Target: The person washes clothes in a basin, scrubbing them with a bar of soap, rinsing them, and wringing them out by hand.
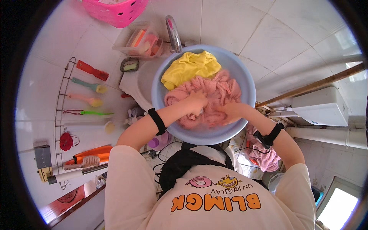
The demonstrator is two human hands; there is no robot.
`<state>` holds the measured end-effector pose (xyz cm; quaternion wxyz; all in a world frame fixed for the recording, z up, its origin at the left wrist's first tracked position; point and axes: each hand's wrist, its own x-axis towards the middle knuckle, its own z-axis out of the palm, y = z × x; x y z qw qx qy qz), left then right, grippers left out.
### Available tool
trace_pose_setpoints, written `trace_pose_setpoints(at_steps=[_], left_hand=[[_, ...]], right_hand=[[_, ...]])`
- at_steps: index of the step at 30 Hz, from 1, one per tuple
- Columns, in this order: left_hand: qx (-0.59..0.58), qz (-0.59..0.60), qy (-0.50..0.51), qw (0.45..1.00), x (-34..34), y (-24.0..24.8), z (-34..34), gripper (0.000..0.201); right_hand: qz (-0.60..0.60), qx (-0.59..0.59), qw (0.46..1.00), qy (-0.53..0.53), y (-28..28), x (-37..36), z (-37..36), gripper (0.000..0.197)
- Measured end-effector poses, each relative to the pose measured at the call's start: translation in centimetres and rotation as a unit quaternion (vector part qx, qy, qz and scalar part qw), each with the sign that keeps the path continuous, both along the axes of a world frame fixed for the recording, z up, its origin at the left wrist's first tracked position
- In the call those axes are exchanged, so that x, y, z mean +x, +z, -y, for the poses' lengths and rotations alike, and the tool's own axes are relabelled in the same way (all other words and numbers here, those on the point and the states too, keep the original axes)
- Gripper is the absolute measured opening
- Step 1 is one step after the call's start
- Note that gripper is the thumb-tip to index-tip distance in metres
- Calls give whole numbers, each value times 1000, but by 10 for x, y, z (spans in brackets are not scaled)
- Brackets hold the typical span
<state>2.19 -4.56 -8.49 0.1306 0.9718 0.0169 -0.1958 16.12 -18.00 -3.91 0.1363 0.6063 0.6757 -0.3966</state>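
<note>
A large light-blue basin [251, 90] stands in front of me with wet laundry and water in it. A pink textured cloth [180, 92] fills its middle and near part. At the far left inside the basin a bunched yellow cloth [189, 69] rests against the pink one. My left hand [198, 101] is closed on the middle of the pink cloth, its fingers bent into the folds. To its right, my right hand [229, 112] grips the same cloth near the basin's right side; its fingertips are partly hidden in cloth and water. Both forearms wear black straps.
Beyond the basin rises a chrome faucet [173, 34] over a white sink [145, 78]. Brushes hang on a wire rack [57, 115] at left. A pink basket [115, 11] and clear container [134, 40] are behind. A wooden pole [314, 84] and white cistern [322, 105] stand right.
</note>
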Motion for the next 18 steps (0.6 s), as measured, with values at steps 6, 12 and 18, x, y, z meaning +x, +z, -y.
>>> trace_pose_setpoints(at_steps=[6,12,18], left_hand=[[-12,-57,-67,996,19,-13,-13,36],[-10,-141,-75,987,26,-10,-17,38],[-39,-153,-53,986,24,4,-20,41]], right_hand=[[-61,-36,996,49,-27,17,-20,77],[-58,-99,978,174,-43,4,-49,56],[-11,-59,983,176,-62,0,-37,43]])
